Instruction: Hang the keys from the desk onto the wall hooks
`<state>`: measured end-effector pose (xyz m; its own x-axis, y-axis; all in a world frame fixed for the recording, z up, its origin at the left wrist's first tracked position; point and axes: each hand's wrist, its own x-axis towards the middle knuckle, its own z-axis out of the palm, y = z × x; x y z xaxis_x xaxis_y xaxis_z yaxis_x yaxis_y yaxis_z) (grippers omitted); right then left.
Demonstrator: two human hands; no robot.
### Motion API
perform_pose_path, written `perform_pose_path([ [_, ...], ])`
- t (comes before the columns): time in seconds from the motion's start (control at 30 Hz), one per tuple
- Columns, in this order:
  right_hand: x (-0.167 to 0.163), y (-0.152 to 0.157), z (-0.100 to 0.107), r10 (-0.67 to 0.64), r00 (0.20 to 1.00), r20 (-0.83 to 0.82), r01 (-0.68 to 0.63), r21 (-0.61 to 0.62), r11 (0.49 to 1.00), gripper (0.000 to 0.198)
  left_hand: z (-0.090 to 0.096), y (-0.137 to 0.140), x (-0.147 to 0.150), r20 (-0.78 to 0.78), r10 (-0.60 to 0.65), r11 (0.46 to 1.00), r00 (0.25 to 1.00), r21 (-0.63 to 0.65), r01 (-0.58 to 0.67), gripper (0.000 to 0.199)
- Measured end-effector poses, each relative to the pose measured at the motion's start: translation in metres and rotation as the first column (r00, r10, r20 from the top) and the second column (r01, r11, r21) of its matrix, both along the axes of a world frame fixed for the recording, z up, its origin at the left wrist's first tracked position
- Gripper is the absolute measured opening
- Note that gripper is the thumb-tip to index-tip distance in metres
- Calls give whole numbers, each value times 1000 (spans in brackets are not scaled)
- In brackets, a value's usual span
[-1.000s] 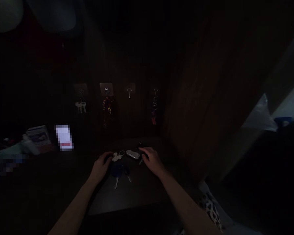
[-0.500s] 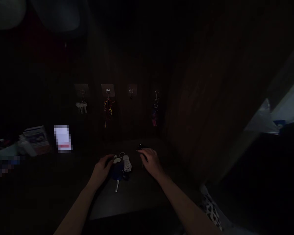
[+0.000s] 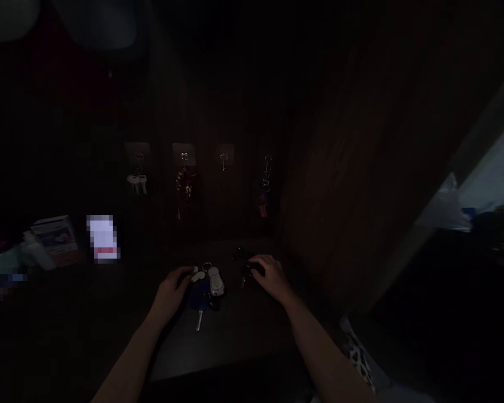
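Observation:
In the dim head view, a key bunch lies on the dark shelf (image 3: 180,355). It has a pale grey remote (image 3: 215,282), a blue piece (image 3: 199,295), a small ring (image 3: 207,266) and a silver key (image 3: 199,320) pointing toward me. My left hand (image 3: 171,289) rests at its left side, thumb and forefinger closed at its whitish rounded piece (image 3: 198,276). To the right, my right hand (image 3: 272,278) lies low over the shelf, fingers apart, beside a second, dark key bunch (image 3: 246,272). Its details are hard to make out.
On the back panel hang white-headed keys (image 3: 138,182), a red-and-yellow cord (image 3: 185,184) and a pinkish key holder (image 3: 263,204); between them is a bare hook (image 3: 224,159). Leftward stand a lit blurred screen (image 3: 103,238) and a box (image 3: 59,238). A wooden side panel (image 3: 340,196) rises at right.
My right hand has moved a little to the right, uncovering more of the dark key bunch. My left hand and the bunch with the remote stay about where they were.

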<state>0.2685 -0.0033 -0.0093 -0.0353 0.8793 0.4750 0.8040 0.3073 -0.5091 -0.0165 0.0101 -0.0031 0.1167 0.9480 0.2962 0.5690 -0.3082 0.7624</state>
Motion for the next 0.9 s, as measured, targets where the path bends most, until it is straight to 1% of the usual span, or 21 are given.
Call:
perform_pose_path([
  [0.1, 0, 1, -1, 4, 1000, 18, -3, -25, 1000, 12, 1, -1, 0, -9, 7, 1000, 1000, -21, -7, 33],
  [0.17, 1, 2, -1, 5, 1000, 9, -5, -36, 999, 10, 1, -1, 0, -16, 8, 999, 1000, -31, -9, 33],
  [0.3, 3, 1, 3, -35, 999, -40, 33, -39, 999, 13, 0, -1, 0, -6, 8, 999, 1000, -31, -8, 33],
  [0.4, 5, -1, 5, 6, 999, -47, -7, -18, 1000, 19, -1, 0, 0, 5, 15, 1000, 1000, -26, -15, 32],
  [0.5, 7, -3, 3, 37, 999, 19, -36, -53, 998, 22, -1, 1, 0, 15, 22, 999, 1000, -28, -21, 31],
  [0.63, 8, -4, 1, -7, 996, 91, 17, -106, 994, 28, -1, 0, 0, 16, 22, 999, 1000, -33, -21, 31],
  [0.77, 7, -5, 3, -41, 993, 107, 54, -119, 991, 14, 0, 1, 0, 5, 18, 999, 1000, -31, -18, 30],
  [0.9, 6, -6, 4, -34, 992, 120, 44, -86, 995, 8, 1, 1, 0, -2, 31, 999, 1000, -16, -31, 29],
])
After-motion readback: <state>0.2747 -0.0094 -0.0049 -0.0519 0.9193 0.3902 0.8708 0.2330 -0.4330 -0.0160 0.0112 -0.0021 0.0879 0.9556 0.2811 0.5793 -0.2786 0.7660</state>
